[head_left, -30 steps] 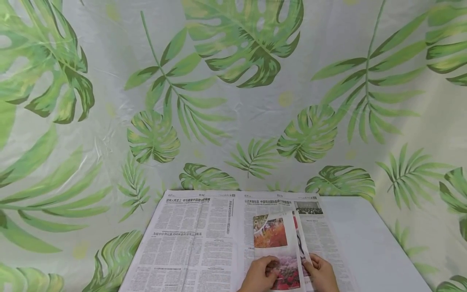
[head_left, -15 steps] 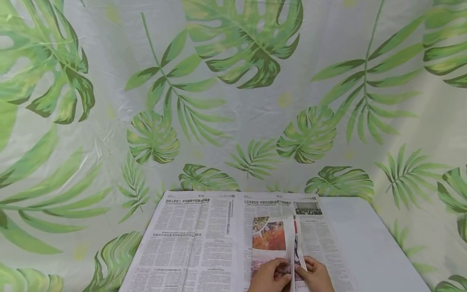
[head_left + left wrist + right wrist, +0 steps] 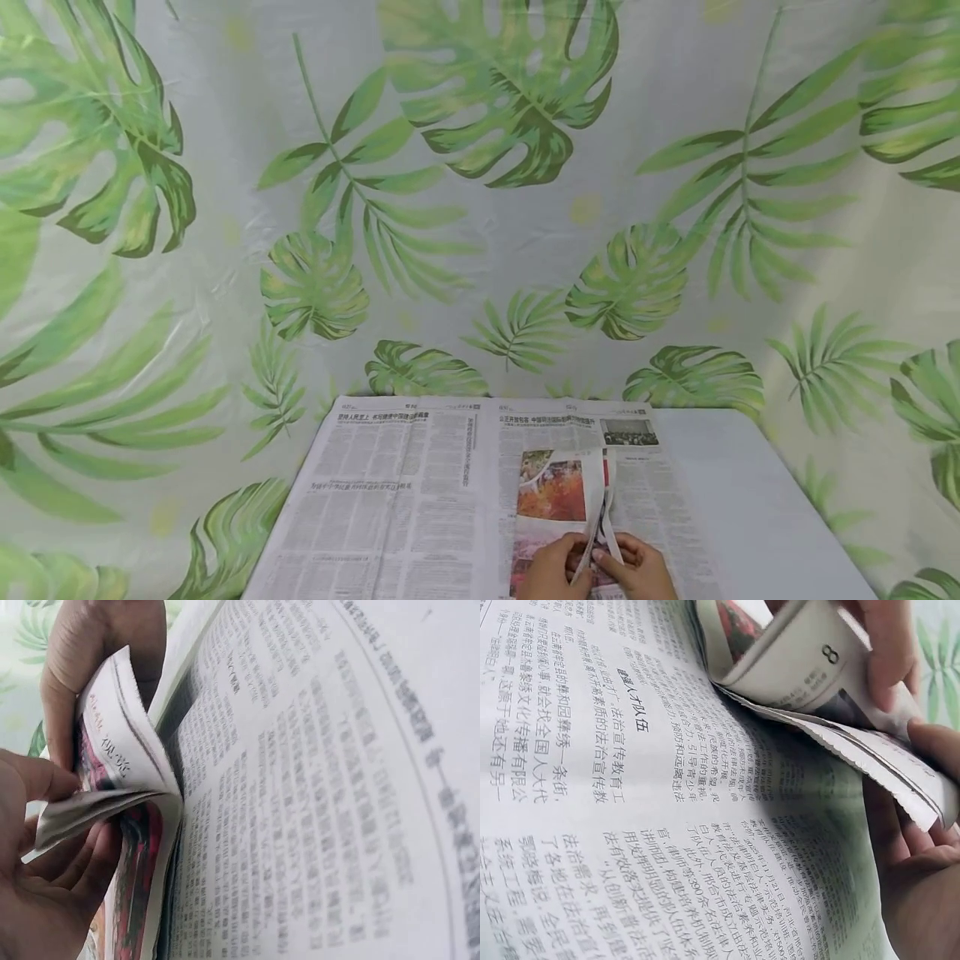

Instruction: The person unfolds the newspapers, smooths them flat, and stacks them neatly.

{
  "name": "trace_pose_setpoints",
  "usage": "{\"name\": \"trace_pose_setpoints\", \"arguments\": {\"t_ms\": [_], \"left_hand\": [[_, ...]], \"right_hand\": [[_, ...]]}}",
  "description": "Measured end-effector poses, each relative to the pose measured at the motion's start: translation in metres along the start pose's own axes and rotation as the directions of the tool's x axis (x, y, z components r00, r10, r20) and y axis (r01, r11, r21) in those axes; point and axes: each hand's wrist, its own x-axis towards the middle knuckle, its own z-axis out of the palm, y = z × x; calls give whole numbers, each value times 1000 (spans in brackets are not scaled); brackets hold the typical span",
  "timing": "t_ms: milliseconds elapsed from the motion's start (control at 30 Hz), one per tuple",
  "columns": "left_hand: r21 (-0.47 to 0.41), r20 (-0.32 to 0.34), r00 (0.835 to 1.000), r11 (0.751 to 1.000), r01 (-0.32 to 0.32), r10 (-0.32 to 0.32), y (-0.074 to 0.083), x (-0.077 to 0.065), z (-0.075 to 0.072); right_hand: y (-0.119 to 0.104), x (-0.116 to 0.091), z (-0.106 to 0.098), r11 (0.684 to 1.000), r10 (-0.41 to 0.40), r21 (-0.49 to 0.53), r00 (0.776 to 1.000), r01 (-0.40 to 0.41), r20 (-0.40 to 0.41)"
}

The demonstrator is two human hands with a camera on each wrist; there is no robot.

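A folded newspaper point(image 3: 551, 492) with colour photos lies over the right page of a larger open newspaper point(image 3: 420, 533). My left hand point(image 3: 553, 572) pinches the left leaf at its loose edge, thumb above and fingers beneath. Facing it, my right hand point(image 3: 641, 572) holds the other leaf between thumb and fingers. The leaves stand parted in a narrow V between the hands. In the left wrist view, the raised leaf point(image 3: 124, 754) curves up from the fold beside the left thumb point(image 3: 37, 776). Up close in the right wrist view, layered page edges point(image 3: 885, 772) run into the right hand's grip.
The open newspaper covers most of the white table point(image 3: 757, 508), whose bare strip shows on the right. Behind the table hangs a leaf-patterned cloth point(image 3: 480, 250), which also comes down both sides.
My hands have come closer together, the left moving right and the right moving left. The loose edges of the folded newspaper now stand up between them; earlier the photo page lay flatter.
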Motion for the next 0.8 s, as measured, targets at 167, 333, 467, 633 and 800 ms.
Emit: {"name": "trace_pose_setpoints", "arguments": {"t_ms": [167, 333, 467, 633, 800], "left_hand": [[77, -47, 994, 993, -95, 99, -2, -1, -2], [231, -69, 974, 954, -193, 214, -5, -1, -2], [352, -113, 921, 882, -314, 373, -10, -2, -1], [426, -167, 859, 821, -380, 484, -12, -3, -5], [419, -176, 873, 837, -352, 455, -6, -6, -15]], "right_hand": [[2, -1, -4, 1000, -14, -19, 999, 15, 50], [-1, -4, -6, 988, -89, -129, 996, 89, 3], [-3, -8, -5, 970, -150, -200, 987, 135, -62], [-4, -11, -4, 959, -186, -232, 978, 161, -91], [-7, -13, -7, 944, -184, -290, 980, 155, -78]]}}
